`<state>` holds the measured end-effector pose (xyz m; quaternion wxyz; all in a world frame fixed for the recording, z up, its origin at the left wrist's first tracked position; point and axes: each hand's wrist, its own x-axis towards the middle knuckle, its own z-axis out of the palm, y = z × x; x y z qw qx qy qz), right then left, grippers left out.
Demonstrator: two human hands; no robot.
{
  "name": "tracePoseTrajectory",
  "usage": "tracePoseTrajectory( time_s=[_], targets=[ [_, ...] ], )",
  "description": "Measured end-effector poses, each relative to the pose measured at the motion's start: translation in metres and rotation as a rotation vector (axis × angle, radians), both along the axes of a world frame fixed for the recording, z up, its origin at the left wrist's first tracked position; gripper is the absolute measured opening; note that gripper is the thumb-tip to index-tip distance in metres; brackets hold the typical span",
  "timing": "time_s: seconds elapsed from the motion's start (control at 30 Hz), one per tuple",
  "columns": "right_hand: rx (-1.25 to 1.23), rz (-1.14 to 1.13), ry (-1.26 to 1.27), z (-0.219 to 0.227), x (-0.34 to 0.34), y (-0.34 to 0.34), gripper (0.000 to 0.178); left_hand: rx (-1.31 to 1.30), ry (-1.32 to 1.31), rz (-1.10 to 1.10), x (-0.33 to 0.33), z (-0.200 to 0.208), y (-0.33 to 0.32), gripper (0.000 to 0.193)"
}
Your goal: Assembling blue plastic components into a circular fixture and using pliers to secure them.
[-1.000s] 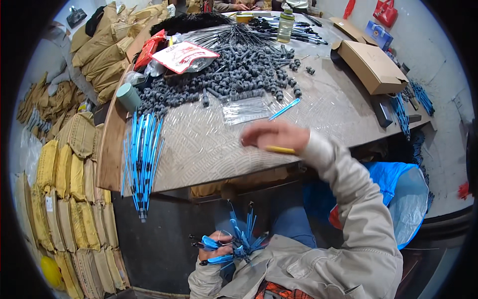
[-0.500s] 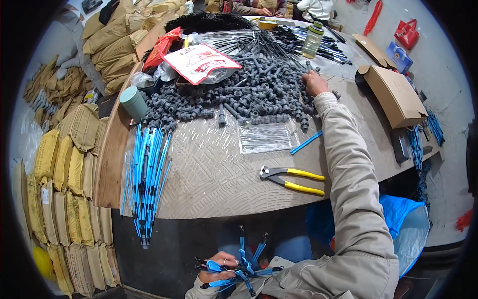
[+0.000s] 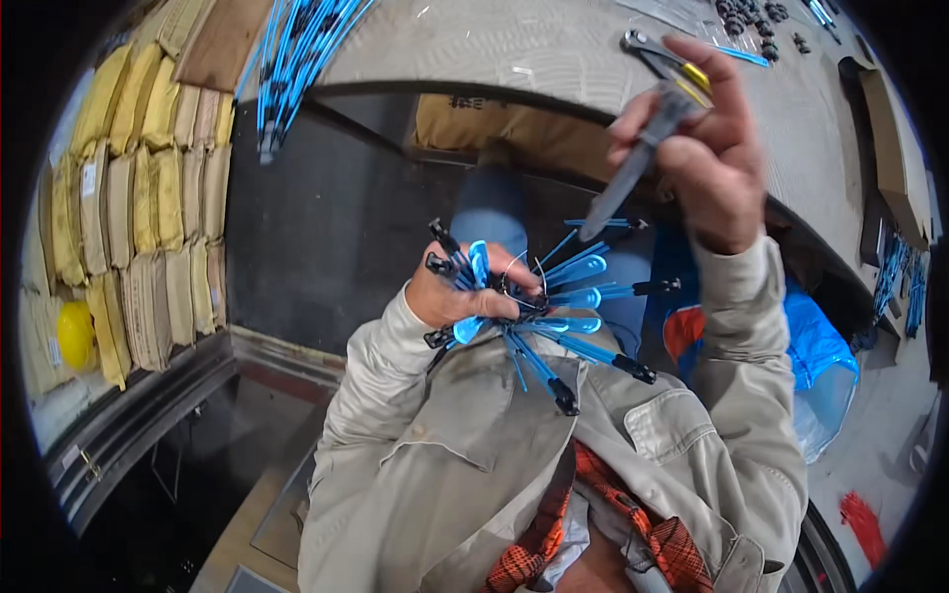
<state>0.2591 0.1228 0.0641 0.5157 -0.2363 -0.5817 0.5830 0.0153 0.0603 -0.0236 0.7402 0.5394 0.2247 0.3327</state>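
My left hand (image 3: 445, 296) is closed around the hub of a spidery frame (image 3: 583, 296) over my lap. Blue ribs with black end pieces fan out from it, some with broad glossy blue blades, and a thin wire loop stands up near my fingers. Up and to the right, my right hand (image 3: 717, 148) grips a long grey plastic piece (image 3: 633, 178) between thumb and fingers. Its narrow end slants down toward the frame, not touching it; motion blurs it somewhat. Behind that hand lie end nippers (image 3: 647, 44) with yellow handles, partly hidden.
A bundle of blue ribs (image 3: 301, 59) overhangs the table (image 3: 474, 49) edge at left. Grey fittings (image 3: 751, 20) lie at the far right. Stacked yellowish sacks (image 3: 129, 198) line the left side. A blue bag (image 3: 820, 356) stands beside my right arm, below a cardboard box (image 3: 895, 148).
My right hand has come back from the pile of grey fittings and now holds a grey piece near the frame. The view has tipped down toward my lap. My left hand keeps the frame.
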Motion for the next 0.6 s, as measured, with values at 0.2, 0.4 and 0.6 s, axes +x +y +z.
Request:
tracePoseTrajectory(
  time_s=[0.2,0.4,0.6],
  targets=[
    [-0.037,0.299,0.171,-0.031,-0.048,-0.053,0.052,0.003,-0.042,0.080,-0.019,-0.008,-0.045,0.029],
    [0.084,0.485,-0.092,-0.039,-0.059,-0.070,0.052,0.001,0.014,0.211,-0.025,-0.013,-0.062,0.033],
    [-0.460,0.188,0.478,-0.078,-0.061,-0.114,0.072,0.166,-0.008,0.200,-0.019,-0.013,-0.060,0.033]
  ],
)
